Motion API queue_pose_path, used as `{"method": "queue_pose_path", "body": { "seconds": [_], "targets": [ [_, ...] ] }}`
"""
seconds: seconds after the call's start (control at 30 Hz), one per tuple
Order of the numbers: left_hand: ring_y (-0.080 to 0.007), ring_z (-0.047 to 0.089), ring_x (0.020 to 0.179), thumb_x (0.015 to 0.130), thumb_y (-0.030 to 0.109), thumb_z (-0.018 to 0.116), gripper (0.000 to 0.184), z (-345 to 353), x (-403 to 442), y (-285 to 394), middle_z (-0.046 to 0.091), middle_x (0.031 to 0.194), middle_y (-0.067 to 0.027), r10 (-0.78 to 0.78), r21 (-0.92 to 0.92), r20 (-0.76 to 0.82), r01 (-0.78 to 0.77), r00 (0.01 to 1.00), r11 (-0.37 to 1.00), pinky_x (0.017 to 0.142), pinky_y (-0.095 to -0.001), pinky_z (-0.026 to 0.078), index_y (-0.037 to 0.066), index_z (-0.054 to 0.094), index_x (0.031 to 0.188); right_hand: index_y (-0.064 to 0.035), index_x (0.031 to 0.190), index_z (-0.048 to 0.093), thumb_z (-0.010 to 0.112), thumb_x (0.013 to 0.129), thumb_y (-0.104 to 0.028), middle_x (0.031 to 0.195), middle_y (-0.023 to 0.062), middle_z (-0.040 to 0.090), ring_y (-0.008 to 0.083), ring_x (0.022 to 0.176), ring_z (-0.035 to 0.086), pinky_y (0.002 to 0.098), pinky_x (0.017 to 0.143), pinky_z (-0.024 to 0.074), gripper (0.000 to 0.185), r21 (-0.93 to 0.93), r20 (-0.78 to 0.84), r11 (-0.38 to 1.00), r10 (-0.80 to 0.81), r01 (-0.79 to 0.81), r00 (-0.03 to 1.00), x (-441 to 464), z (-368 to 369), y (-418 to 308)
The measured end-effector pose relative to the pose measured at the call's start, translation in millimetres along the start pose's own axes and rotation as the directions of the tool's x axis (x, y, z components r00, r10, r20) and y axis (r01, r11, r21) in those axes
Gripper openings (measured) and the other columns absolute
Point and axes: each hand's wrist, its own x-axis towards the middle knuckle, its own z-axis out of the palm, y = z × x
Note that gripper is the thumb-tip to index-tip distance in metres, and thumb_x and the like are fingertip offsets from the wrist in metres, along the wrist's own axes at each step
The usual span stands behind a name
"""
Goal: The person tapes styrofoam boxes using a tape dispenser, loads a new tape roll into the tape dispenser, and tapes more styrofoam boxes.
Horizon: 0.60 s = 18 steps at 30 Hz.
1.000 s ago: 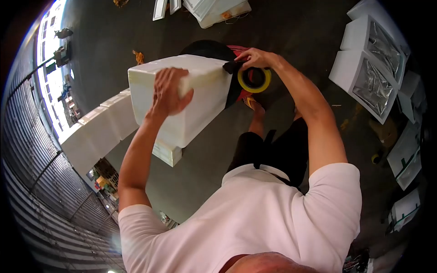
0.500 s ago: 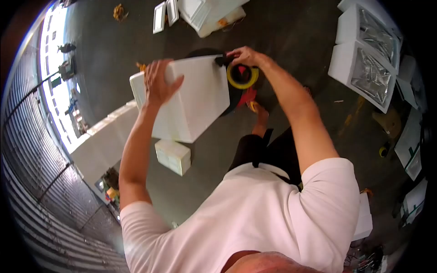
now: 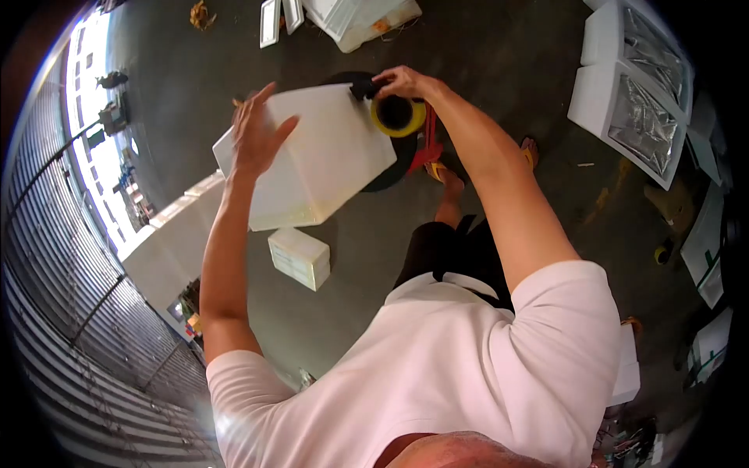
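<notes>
A large white foam box [image 3: 324,156] lies tilted on a round black stool [image 3: 388,181] with red legs. At the box's right upper corner, my right hand [image 3: 404,81] grips a black tape dispenser [image 3: 361,87] carrying a roll of yellow tape [image 3: 421,117]. The dispenser's head is against the box edge. My left hand [image 3: 253,136] is over the box's left side, thumb and fingers spread and slightly blurred. Whether its palm touches the foam, I cannot tell.
A smaller white box [image 3: 299,257] sits on the floor below the stool. Foam boxes with silver lining [image 3: 644,117] stand at the right. White lids and foam pieces [image 3: 363,19] lie at the top. A long white surface [image 3: 175,253] extends at the left.
My right hand has moved left and slightly up with the tape dispenser. The left hand has shifted left and lifted its fingers. The box has turned slightly.
</notes>
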Motion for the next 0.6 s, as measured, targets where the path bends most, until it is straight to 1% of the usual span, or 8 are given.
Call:
{"method": "queue_pose_path", "body": {
  "seconds": [0.2,0.3,0.37,0.4,0.43,0.47,0.53,0.6],
  "targets": [
    [-0.0354,0.056,0.110,0.084,0.036,0.061,0.041,19,7,-46,0.062,0.114,-0.0161,-0.364,-0.102,-0.052,0.357,0.930,0.928,0.097,-0.0462,0.040,0.015,0.058,0.119,-0.0019,0.128,0.059,0.076,0.077,-0.015,0.119,0.0147,0.064,0.0201,0.109,0.060,0.0326,0.094,0.0468,0.056,-0.027,0.140,0.993,-0.112,0.117,0.984,-65,16,21],
    [-0.0335,0.053,0.119,0.089,0.045,0.053,0.046,18,3,-79,0.060,0.124,-0.0162,-0.780,-0.115,-0.001,0.775,0.625,0.621,0.102,-0.0455,0.039,0.013,0.058,0.123,-0.0008,0.128,0.059,0.075,0.077,-0.012,0.117,0.0123,0.065,0.0172,0.106,0.060,0.0319,0.095,0.0459,0.055,-0.186,0.216,0.982,0.030,0.011,0.976,-105,20,-6],
    [-0.0329,0.052,0.120,0.088,0.045,0.056,0.048,28,-15,-97,0.059,0.126,-0.0159,-0.722,-0.059,-0.156,0.724,0.673,0.688,0.103,-0.0450,0.038,0.014,0.057,0.124,-0.0030,0.128,0.060,0.075,0.076,-0.016,0.118,0.0113,0.065,0.0179,0.108,0.059,0.0326,0.097,0.0446,0.055,0.123,0.118,0.984,0.114,-0.128,0.986,-86,22,13],
    [-0.0324,0.051,0.122,0.088,0.045,0.058,0.050,31,-19,-102,0.058,0.128,-0.0156,-0.634,0.016,-0.298,0.668,0.713,0.744,0.104,-0.0445,0.037,0.014,0.057,0.126,-0.0036,0.126,0.061,0.077,0.077,-0.020,0.117,0.0102,0.065,0.0178,0.108,0.059,0.0331,0.096,0.0449,0.054,-0.003,0.020,0.999,-0.039,0.039,0.999,-66,25,22],
    [-0.0319,0.053,0.120,0.085,0.042,0.065,0.051,19,-22,-80,0.058,0.128,-0.0135,-0.271,0.010,-0.358,0.293,0.894,0.956,0.105,-0.0431,0.036,0.014,0.056,0.127,-0.0053,0.124,0.063,0.078,0.074,-0.028,0.118,0.0116,0.066,0.0203,0.110,0.059,0.0338,0.096,0.0447,0.057,-0.018,-0.002,0.998,-0.063,0.063,0.998,-52,24,19],
    [-0.0308,0.054,0.117,0.082,0.036,0.070,0.045,2,-17,-38,0.061,0.121,-0.0114,-0.186,-0.275,-0.179,0.132,0.966,0.952,0.102,-0.0422,0.039,0.014,0.061,0.120,-0.0069,0.122,0.065,0.080,0.070,-0.035,0.118,0.0131,0.066,0.0228,0.111,0.060,0.0345,0.097,0.0446,0.061,-0.031,-0.022,0.996,-0.082,0.081,0.996,-39,24,17],
    [-0.0313,0.057,0.111,0.083,0.038,0.067,0.038,8,-23,-15,0.065,0.113,-0.0114,-0.153,-0.074,-0.039,0.150,0.987,0.986,0.096,-0.0419,0.042,0.013,0.065,0.112,-0.0067,0.125,0.062,0.080,0.072,-0.034,0.114,0.0137,0.067,0.0194,0.098,0.064,0.0306,0.084,0.0496,0.062,0.055,0.053,0.989,0.136,-0.138,0.989,-26,27,18],
    [-0.0318,0.059,0.108,0.083,0.040,0.066,0.038,8,-17,-22,0.066,0.109,-0.0121,-0.312,-0.146,-0.038,0.303,0.949,0.942,0.095,-0.0422,0.043,0.012,0.067,0.109,-0.0046,0.126,0.061,0.078,0.075,-0.030,0.110,0.0132,0.068,0.0165,0.092,0.064,0.0295,0.079,0.0508,0.060,0.044,-0.082,0.999,-0.010,0.014,0.997,-40,29,13]
  ]
}}
